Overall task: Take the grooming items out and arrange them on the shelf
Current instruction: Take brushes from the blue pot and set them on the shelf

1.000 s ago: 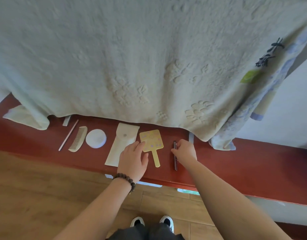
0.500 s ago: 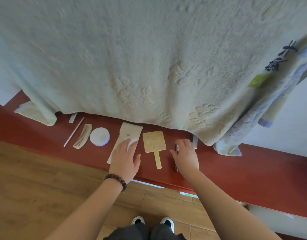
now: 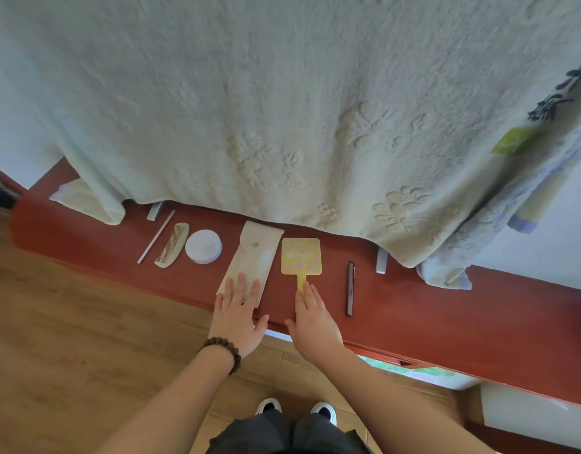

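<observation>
Red shelf (image 3: 446, 309), centre frame: stick (image 3: 156, 236), comb (image 3: 172, 245), round tin (image 3: 203, 246), pouch (image 3: 252, 261), mirror (image 3: 301, 257), pen (image 3: 350, 288). Left hand (image 3: 238, 317) laid flat, open, on pouch; right hand (image 3: 312, 319) open, fingertips touching mirror handle; nothing gripped.

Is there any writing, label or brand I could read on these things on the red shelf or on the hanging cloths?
Dark brush-style characters on the patterned blue-and-white cloth at right: too blurred to read.
Green label on the same cloth: no legible text.
Yellow paddle-shaped hand mirror: pale printed marks only, unreadable.
Nothing else carries text.
</observation>
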### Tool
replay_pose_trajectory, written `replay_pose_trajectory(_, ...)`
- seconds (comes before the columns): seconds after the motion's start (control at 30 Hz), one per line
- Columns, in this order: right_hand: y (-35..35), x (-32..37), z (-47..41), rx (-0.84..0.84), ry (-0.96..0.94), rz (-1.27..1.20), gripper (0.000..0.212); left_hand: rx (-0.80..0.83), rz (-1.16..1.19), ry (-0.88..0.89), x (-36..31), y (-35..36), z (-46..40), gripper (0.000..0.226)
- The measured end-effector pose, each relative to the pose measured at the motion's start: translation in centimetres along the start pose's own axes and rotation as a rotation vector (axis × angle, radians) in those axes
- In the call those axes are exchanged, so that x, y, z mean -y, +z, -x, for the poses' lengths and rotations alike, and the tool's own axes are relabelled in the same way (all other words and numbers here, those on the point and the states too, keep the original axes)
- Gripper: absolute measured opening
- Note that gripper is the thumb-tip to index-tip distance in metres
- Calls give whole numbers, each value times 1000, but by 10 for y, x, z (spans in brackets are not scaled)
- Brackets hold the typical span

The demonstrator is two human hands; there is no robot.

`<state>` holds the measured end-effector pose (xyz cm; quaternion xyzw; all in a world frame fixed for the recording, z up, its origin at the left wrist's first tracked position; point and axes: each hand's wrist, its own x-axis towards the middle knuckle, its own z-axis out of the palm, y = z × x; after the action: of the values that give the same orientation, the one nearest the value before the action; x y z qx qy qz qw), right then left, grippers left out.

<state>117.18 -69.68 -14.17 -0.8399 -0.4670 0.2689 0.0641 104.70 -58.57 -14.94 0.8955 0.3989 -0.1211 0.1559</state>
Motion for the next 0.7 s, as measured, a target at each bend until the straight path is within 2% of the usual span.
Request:
replay_pose_trajectory(0.13,-5,3,0,-44,24,-47,65,-17,28,-1,-10,-4,0,71)
replay_pose_trajectory(0.23,-19,-15,8,-218,65,-125,63,-67,105,54,-26,-5,-3,65)
replay_pose_trajectory(0.3,-27,-34,13,-335,175,-153,65,-98,143,105,-41,-7,-7,60)
replay_pose_trajectory(0.4,-36,-61,16,-442,433,-143,67,-130,167,183,-62,-10,-12,57)
replay_pose_trajectory(0.47,-39,-68,14,-410,537,-147,69,-136,168,217,-73,-11,-15,57)
replay_pose_trajectory(0.6,-35,-69,6,-319,573,-87,74,-131,162,245,-82,-11,-20,57)
replay_pose_trajectory(0.7,-33,-71,2,-279,560,-74,61,-147,183,253,-83,-15,-24,55)
